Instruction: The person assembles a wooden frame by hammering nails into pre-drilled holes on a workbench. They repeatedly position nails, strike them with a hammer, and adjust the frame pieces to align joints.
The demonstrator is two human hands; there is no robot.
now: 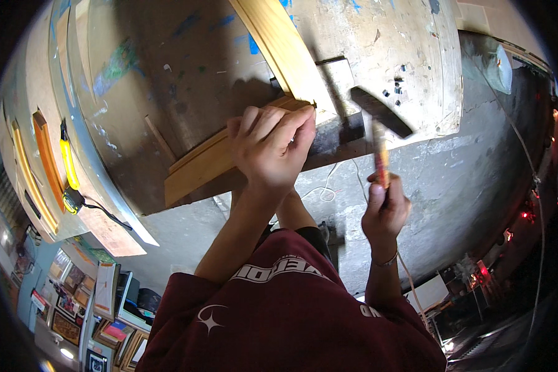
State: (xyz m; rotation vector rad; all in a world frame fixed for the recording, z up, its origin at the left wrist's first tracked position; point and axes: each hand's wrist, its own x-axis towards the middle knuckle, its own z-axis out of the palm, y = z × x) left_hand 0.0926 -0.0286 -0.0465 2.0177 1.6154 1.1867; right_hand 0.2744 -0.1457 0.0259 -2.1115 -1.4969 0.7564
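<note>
My right hand (385,208) grips a hammer (382,112) by its handle, the dark head raised to the right of a wooden corner. There, a pale wood moulding (282,49) running away from me meets a second moulding (198,170) that lies along the bench's near edge. My left hand (270,146) rests over this joint with thumb and forefinger pinched at the corner. A tiny dark thing shows at those fingertips, too small to name. The hand hides part of the second moulding.
Several small black pieces (398,84) lie on the worn workbench (437,62), right of the corner. On a ledge to the left are a yellow cutter knife (68,162), a tape measure (73,201) and wood strips (46,155). A thin white cord (327,192) trails on the floor.
</note>
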